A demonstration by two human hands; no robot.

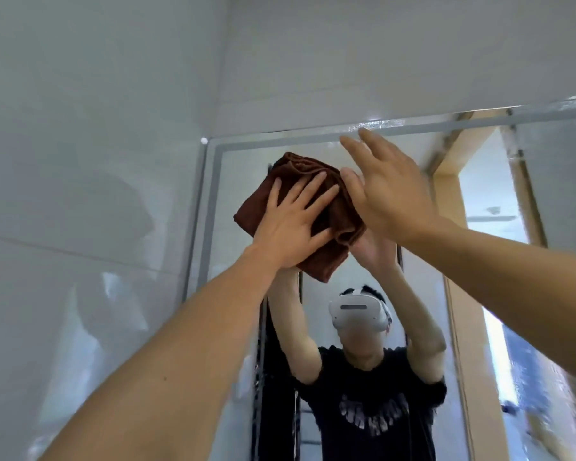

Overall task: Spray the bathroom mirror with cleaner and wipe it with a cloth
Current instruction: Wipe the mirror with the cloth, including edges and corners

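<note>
- Brown cloth (300,211), folded, sits flat on the mirror (413,294) near its top left corner, just under the frame.
- L hand (290,224): fingers spread, pressing cloth to the glass.
- R hand (389,191): fingers straight, holding nothing, just beside cloth's right edge.
- Risk: cloth only pressed, not gripped; if pressure eases it could slide or drop.
- Risk: bare R palm touching glass would prob smear it.
</note>
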